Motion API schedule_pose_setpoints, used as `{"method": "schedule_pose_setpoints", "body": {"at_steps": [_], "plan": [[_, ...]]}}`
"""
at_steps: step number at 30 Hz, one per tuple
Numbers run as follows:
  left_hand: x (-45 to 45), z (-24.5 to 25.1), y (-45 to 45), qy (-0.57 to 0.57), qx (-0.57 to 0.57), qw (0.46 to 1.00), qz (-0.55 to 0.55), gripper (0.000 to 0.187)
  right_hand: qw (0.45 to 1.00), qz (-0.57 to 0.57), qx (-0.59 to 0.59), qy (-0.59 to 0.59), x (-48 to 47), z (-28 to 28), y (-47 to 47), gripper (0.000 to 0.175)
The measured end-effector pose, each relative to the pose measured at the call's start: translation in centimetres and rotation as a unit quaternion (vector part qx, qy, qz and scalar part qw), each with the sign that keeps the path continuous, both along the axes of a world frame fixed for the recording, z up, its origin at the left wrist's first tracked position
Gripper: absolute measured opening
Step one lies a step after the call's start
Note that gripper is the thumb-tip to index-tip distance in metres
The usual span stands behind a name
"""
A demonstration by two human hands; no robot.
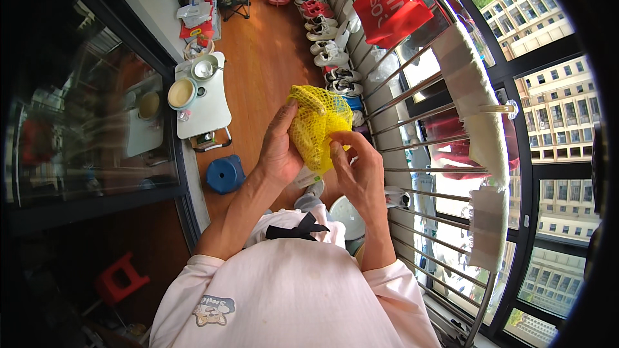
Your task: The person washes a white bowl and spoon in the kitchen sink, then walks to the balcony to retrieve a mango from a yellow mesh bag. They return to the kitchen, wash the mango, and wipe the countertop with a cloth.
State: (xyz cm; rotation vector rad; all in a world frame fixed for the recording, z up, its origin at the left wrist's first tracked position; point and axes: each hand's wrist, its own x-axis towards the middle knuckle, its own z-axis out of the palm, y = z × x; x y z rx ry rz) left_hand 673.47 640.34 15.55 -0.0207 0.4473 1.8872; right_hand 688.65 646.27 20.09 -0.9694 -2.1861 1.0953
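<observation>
A yellow mesh bag is held up between my two hands, above the wooden floor. My left hand grips its left side, with the thumb pointing up along the netting. On the lower right side, my right hand pinches the mesh between thumb and bent fingers. Pale shapes show through the netting, but I cannot tell what they are. Beneath the bag hangs a white label with green on it. Part of a shoe shows just below.
A white folding table with bowls stands left, behind a blue plastic stool. Shoes line the metal railing at right, where a red bag and towels hang. A white basin sits near my legs.
</observation>
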Motion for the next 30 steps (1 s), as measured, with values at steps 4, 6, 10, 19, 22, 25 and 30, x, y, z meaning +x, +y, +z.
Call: {"method": "schedule_pose_setpoints", "body": {"at_steps": [4, 6, 10, 19, 22, 25, 30], "plan": [[0.0, -0.1, 0.1, 0.036, -0.008, 0.999, 0.010, 0.043, 0.994, 0.015, -0.098, -0.035, 0.1, 0.4, 0.5, 0.021], [0.1, -0.2, 0.2, 0.058, -0.016, 0.998, 0.018, 0.044, 0.992, 0.024, -0.121, 0.016, 0.4, 0.3, 0.8, 0.026], [0.3, -0.3, 0.4, 0.053, -0.022, 0.998, 0.012, 0.045, 0.982, -0.010, -0.163, 0.098, 1.0, -0.6, 1.2, 0.033], [1.0, -0.7, 1.1, 0.074, -0.017, 0.997, 0.004, 0.043, 0.993, -0.031, -0.050, 0.102, 1.5, -2.1, 1.4, 0.018], [1.3, -0.9, 1.2, 0.065, -0.034, 0.997, 0.006, 0.042, 0.928, -0.034, -0.261, 0.264, 2.4, -1.6, 1.5, 0.014], [1.5, -1.1, 1.4, 0.054, -0.039, 0.998, 0.005, 0.040, 0.788, -0.004, -0.456, 0.414, 2.9, -1.3, 1.9, 0.023], [1.8, -1.1, 1.9, 0.068, -0.018, 0.997, -0.005, 0.037, 0.684, 0.024, -0.621, 0.381, 3.5, -2.2, 1.7, 0.033]]}}
